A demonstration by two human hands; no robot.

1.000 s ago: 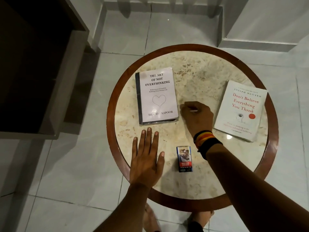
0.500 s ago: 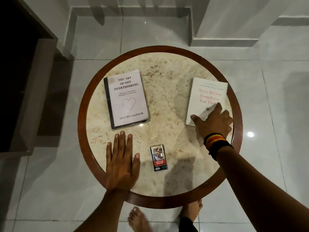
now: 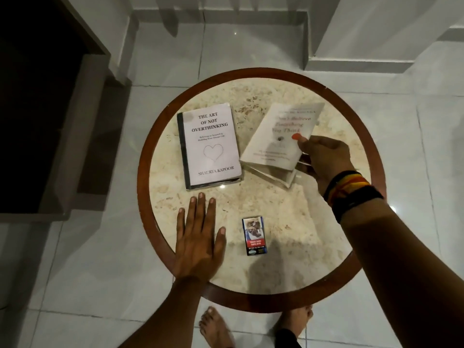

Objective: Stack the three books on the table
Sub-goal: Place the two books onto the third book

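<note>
Nearest to the person, two bare feet [image 3: 218, 327] stand on the pale tiled floor [image 3: 75, 272] under the near rim of the round table [image 3: 251, 301]. The left hand [image 3: 198, 237] lies flat on the marble top at the near left, palm down, fingers spread and straight, gripping nothing; its forearm crosses the wooden rim. Just to its right sits one small cigarette pack [image 3: 254, 236], flat, apart from the hand.

The right arm comes in from the lower right, with a stack of dark and striped wristbands [image 3: 351, 192] at the wrist. The right hand [image 3: 324, 159] is closed on the right-hand book [image 3: 281, 136], thumb on the cover and fingers under the near right edge. That white book is tilted, its right side raised off the table, its title blurred. Its lower left corner is just beside the other book.

Farther left lies the book titled "The Art of Not Overthinking" [image 3: 209, 146], flat on the table, face up, dark spine to the left, untouched, just beyond the left fingertips.

I count two books in view, two hands, one pack, one table. A third book I cannot see. Beyond the table are white steps [image 3: 351, 46] and, far left, a dark cabinet [image 3: 50, 96].
</note>
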